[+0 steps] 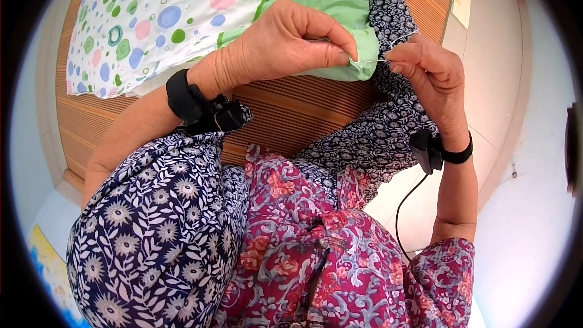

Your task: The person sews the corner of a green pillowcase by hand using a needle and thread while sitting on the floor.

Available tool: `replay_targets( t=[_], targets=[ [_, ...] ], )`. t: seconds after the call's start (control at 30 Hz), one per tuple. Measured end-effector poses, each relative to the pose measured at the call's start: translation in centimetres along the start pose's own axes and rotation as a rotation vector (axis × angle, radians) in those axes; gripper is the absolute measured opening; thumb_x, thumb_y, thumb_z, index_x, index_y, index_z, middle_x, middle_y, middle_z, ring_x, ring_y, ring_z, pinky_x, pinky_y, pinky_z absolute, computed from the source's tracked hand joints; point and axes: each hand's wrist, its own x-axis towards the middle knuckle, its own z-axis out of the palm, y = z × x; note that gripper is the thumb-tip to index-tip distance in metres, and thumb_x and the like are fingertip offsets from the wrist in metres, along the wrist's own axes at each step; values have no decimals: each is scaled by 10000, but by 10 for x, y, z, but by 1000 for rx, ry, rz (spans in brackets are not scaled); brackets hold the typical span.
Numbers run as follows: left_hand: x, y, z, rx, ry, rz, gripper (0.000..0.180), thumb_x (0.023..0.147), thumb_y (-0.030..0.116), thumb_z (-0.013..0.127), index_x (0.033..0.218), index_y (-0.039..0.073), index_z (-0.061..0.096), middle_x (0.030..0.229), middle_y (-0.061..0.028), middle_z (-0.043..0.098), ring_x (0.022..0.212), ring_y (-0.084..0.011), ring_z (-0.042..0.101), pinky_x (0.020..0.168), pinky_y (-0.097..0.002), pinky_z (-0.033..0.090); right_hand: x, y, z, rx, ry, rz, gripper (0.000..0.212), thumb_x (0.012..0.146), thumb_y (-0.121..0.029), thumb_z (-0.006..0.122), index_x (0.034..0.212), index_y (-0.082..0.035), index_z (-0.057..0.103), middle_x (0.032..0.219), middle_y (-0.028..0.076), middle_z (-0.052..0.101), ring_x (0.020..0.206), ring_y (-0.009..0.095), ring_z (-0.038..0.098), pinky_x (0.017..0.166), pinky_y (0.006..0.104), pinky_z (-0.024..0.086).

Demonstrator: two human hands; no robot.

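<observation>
Green-and-white cloth (212, 15), one piece, spreads beyond the left hand (282, 42), whose closed grip pinches one corner. One white thread (371, 61) stretches rightward into the pinched grip of the right hand (432, 73).

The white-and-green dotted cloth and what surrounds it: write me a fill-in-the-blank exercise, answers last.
1. The bare left hand pinches the white-and-green dotted cloth at its ____ part.
2. A thin white ____ runs from that cloth to the bare right hand.
3. A black strap circles each hand's ____.
4. The flat, striped surface beneath the cloth is coloured ____.
Answers: green; thread; wrist; brown.
</observation>
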Motion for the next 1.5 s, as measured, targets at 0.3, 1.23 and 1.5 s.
replay_targets(
  t=[0.3, 1.23, 1.5],
  targets=[
    [0, -3, 2, -13, 7, 10, 113, 833, 26, 691, 942, 19, 721, 787, -7, 692, 687, -12, 562, 590, -156, 440, 2, 0, 2, -35, -8, -1, 108, 769, -47, 722, 865, -50, 674, 683, 28, 578, 632, 145, 576, 572, 250, 448],
    [2, -3, 1, -41, -26, -11, 113, 844, 21, 670, 948, 17, 715, 829, 3, 682, 747, -32, 577, 658, -177, 469, 4, 9, 7, 19, -11, 5, 96, 783, -33, 703, 867, -61, 666, 660, 29, 540, 614, 141, 551, 565, 253, 431],
    [1, -2, 2, -97, -40, -26, 104, 850, 30, 669, 945, 6, 704, 838, -1, 682, 762, -37, 582, 678, -181, 475, 7, 11, 16, 99, 4, 13, 88, 777, -32, 707, 856, -52, 672, 668, 22, 552, 627, 134, 555, 580, 244, 439]
  ],
)
